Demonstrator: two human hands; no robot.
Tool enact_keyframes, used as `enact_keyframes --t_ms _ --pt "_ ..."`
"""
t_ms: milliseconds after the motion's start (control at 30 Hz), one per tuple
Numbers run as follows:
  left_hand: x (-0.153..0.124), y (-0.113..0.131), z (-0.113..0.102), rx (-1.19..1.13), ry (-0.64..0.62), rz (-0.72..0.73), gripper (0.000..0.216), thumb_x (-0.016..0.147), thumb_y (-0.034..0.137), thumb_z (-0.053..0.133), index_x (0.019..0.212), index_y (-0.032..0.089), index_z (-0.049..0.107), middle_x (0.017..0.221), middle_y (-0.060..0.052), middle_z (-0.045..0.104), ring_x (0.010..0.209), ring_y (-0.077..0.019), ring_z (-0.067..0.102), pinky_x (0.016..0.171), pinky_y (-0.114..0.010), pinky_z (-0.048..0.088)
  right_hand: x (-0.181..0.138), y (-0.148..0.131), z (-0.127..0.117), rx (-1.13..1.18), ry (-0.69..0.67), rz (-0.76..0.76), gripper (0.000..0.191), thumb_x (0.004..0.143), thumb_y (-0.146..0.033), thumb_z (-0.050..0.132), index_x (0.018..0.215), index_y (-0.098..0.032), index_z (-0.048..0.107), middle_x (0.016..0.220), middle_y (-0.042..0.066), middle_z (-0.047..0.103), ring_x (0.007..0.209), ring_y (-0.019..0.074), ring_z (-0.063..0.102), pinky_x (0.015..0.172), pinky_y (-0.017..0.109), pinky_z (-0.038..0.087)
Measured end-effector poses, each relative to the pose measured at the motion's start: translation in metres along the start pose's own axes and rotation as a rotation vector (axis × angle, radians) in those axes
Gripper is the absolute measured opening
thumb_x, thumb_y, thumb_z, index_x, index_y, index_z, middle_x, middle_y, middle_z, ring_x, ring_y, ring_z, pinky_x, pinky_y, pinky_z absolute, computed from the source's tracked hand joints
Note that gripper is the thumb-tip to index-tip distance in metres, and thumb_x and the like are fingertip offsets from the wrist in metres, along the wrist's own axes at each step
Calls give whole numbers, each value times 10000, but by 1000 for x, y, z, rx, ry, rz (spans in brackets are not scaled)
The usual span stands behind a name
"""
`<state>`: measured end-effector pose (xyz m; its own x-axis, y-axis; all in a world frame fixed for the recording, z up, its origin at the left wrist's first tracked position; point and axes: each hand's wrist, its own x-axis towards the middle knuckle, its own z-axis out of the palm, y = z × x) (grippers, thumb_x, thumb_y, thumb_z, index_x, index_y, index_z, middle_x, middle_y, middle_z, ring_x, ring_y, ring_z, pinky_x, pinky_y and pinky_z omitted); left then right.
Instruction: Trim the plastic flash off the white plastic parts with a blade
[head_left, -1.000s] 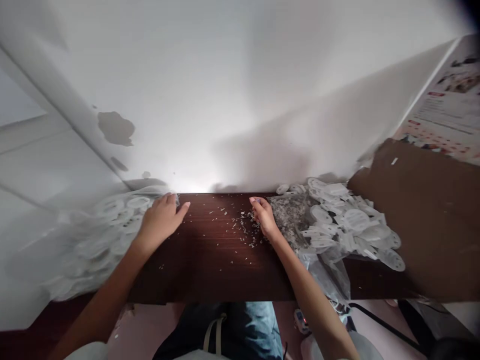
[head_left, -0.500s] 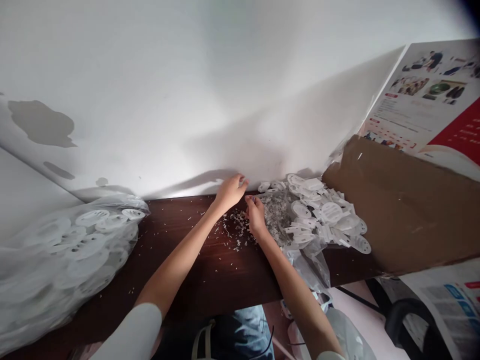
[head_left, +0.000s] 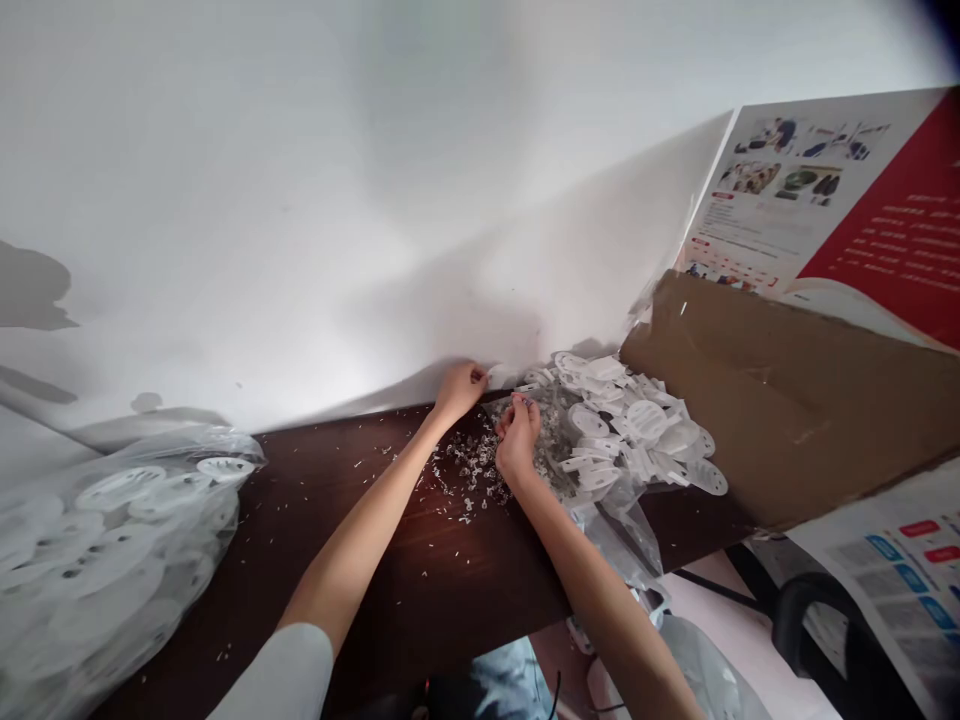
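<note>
My left hand (head_left: 459, 392) is by the wall at the back of the dark table, its thumb and fingers pinched at the edge of a flat white plastic piece (head_left: 501, 376). Just right of it, my right hand (head_left: 517, 438) is closed, fingertips together; whatever is between them is too small to name. Around and beneath the right hand lie many tiny clear and metallic-looking bits (head_left: 476, 460), some in an open clear bag (head_left: 553, 425). Close on the right is a heap of white oval plastic pieces with slots (head_left: 645, 425).
A big clear bag (head_left: 112, 540) full of similar white ovals covers the table's left end. A brown cardboard sheet (head_left: 787, 410) leans at the right, below a printed poster (head_left: 817, 190). Tiny bits are scattered over the dark tabletop (head_left: 450, 580). A black curved frame (head_left: 806, 610) stands lower right.
My left hand has gone from hovering above the right hand to the white piece at the heap's left edge. My right hand stays closed over the small bits. The view has swung slightly right.
</note>
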<state>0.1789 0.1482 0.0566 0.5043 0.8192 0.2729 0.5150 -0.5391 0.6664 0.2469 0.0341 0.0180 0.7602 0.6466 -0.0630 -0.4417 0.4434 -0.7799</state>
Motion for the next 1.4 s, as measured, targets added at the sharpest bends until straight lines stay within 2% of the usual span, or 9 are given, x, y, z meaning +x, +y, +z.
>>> enact_keyframes --t_ms 167,367,467,567,667,800,933,1067,1400 --pt "-65 -30 -40 -375 81 2 208 995 396 610 1029 193 583 1030 -103 767 881 -226 761 799 -353 560 5 2 -10 -325 -241 60 269 826 -463 678 939 -244 570 611 -101 381 479 105 310 450 246 273" --pt "-158 -57 -76 -602 1 -167 501 908 406 726 1342 195 595 1075 -123 788 867 -241 784 794 -390 620 10 -7 -16 -1094 -498 -275 267 883 -349 596 1057 -176 701 966 60 734 854 191 657 763 280 492" --pt "-181 -67 -83 -585 40 -200 411 845 411 766 1174 169 720 1132 -147 788 954 -278 777 877 -451 622 11 -12 -18 -1203 -628 -285 147 830 -262 651 917 -183 740 900 59 765 836 208 677 767 282 477" --pt "-191 -74 -84 -571 171 -153 245 777 361 793 927 169 763 1310 -164 736 1149 -316 727 1016 -492 573 9 -12 -20 -1317 -715 -321 92 827 -235 666 785 -189 735 829 58 763 804 213 669 739 276 442" --pt "-196 -73 -78 -650 250 -161 249 741 373 818 864 175 729 1412 -158 683 1196 -320 705 1041 -482 555 5 -9 -22 -1426 -778 -352 137 866 -255 666 778 -187 745 826 70 766 795 213 664 702 268 408" --pt "-203 -65 -66 -858 225 -326 296 764 397 809 896 190 642 1167 -132 779 1056 -291 758 943 -442 585 5 -3 -24 -1539 -826 -393 135 886 -178 638 838 -177 765 912 102 780 854 213 674 699 259 378" --pt "-204 -59 -57 -1021 178 -394 234 719 268 782 868 184 622 1047 -121 799 925 -270 785 938 -449 579 8 2 -26 -1590 -852 -419 115 893 -168 641 872 -157 754 901 107 770 824 206 660 673 260 350" --pt "-205 -60 -55 -1051 147 -388 300 676 218 705 970 157 717 1075 -143 798 923 -285 779 952 -482 566 8 5 -27 -1583 -848 -433 96 893 -197 650 885 -161 738 874 94 758 784 195 639 654 260 337" --pt "-216 -71 -47 -984 242 -307 491 788 358 745 1244 176 735 1386 -145 701 1301 -326 641 1062 -459 531 7 7 -32 -1493 -820 -407 166 844 -166 622 976 -168 723 976 81 772 894 213 671 746 266 425"
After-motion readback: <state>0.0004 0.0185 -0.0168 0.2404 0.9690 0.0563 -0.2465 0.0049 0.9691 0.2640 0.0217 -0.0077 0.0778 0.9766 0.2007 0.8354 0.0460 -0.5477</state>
